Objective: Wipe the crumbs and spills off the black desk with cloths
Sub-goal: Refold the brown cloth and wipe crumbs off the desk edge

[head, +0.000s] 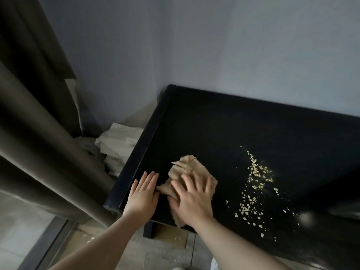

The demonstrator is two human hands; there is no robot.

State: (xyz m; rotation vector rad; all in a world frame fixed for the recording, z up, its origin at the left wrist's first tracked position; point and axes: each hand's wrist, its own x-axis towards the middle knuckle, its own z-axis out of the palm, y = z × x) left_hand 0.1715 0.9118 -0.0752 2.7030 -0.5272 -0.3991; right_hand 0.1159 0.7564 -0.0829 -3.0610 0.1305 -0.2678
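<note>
Cloth [187, 166]: beige, crumpled, with a coarse, ragged texture. It lies on the near-left part of the black desk [224, 123]. Its long axis runs from the desk's near edge away toward the wall [194, 45], leaning slightly right. The far end is frayed and uneven, and the near end reaches the front edge of the desk.

Right hand [192, 199]: palm down on the near half of the cloth. The fingers are spread wide and lie almost straight, pointing away from the person, pressing the fabric flat rather than gripping it. The forearm enters from the lower right.

Left hand [143, 193]: palm down on the bare desk surface just left of the cloth. The fingers are straight and held together, pointing away, and the hand holds nothing. Whether its edge touches the cloth's left corner cannot be told. The forearm enters from the lower left.

Crumbs [251, 207]: pale yellow flakes scattered in a loose band to the right of the cloth, apart from it. The band runs from the near edge toward the middle of the desk.

Surroundings: a dark curtain [29, 133] hangs at the left. Crumpled pale paper [118, 145] lies on the floor between the curtain and the desk's left side. A few pale specks show on the floor [165, 248] below the front edge.
</note>
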